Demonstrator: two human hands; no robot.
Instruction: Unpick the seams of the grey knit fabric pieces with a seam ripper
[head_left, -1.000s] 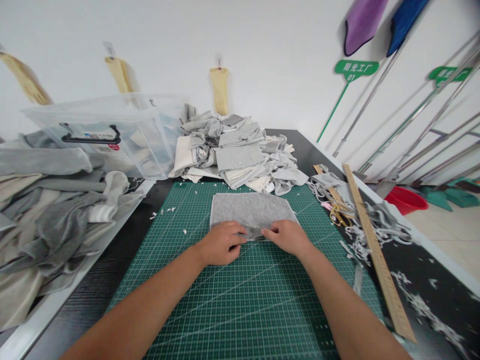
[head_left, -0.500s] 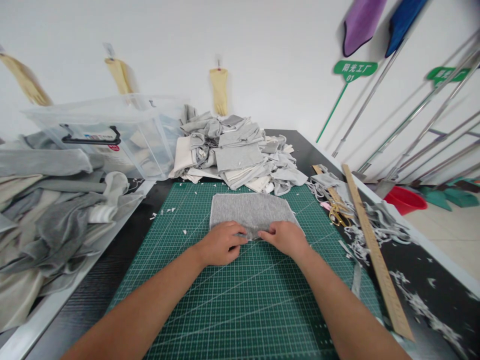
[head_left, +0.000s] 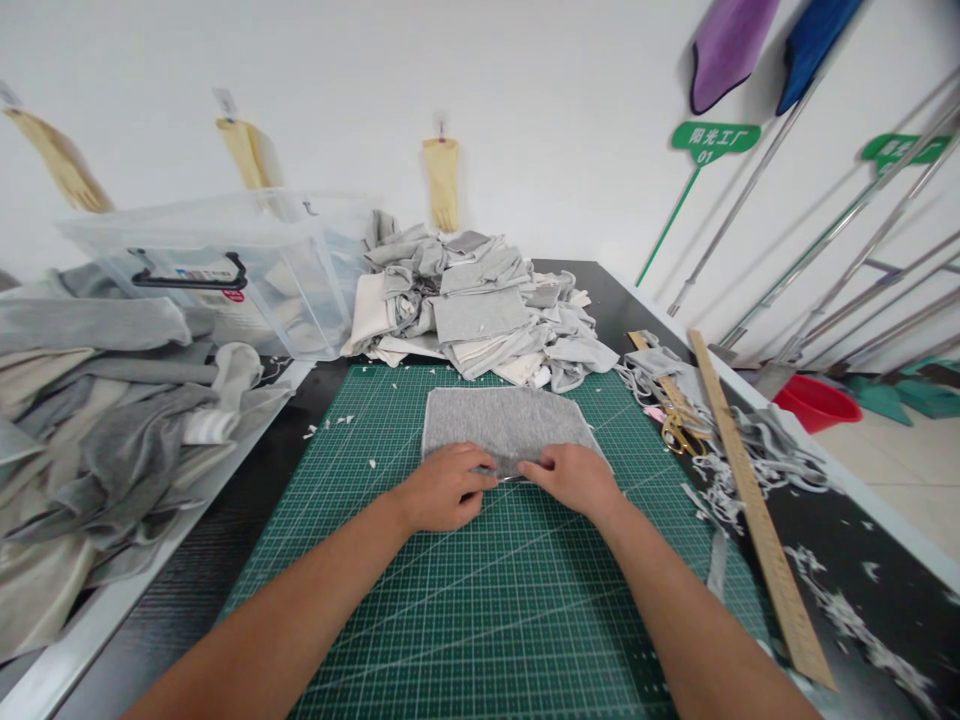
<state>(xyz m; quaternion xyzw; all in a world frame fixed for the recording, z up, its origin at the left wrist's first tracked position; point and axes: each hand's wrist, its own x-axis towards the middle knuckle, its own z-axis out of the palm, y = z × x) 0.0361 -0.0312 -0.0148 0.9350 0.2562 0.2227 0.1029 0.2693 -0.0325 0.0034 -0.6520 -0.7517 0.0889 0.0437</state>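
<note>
Both the left hand (head_left: 450, 487) and the right hand (head_left: 576, 476) meet at the near edge of a flat grey cloth (head_left: 514, 415).
Nearest, the green cutting mat (head_left: 525, 600) covers part of a dark surface (head_left: 244, 500); on it, both grips are narrow at the cloth's edge, though whether they pinch or merely press cannot be told. The step in hand looks like evening up that edge; the next move probably calls for light, level pressure. Beyond rises a cloth heap (head_left: 480, 315), with yellow gloves (head_left: 442, 185) hanging on the wall (head_left: 540, 120) behind.

A grey, pale-edged cloth (head_left: 510, 422) lies on the green mat (head_left: 480, 610).
</note>
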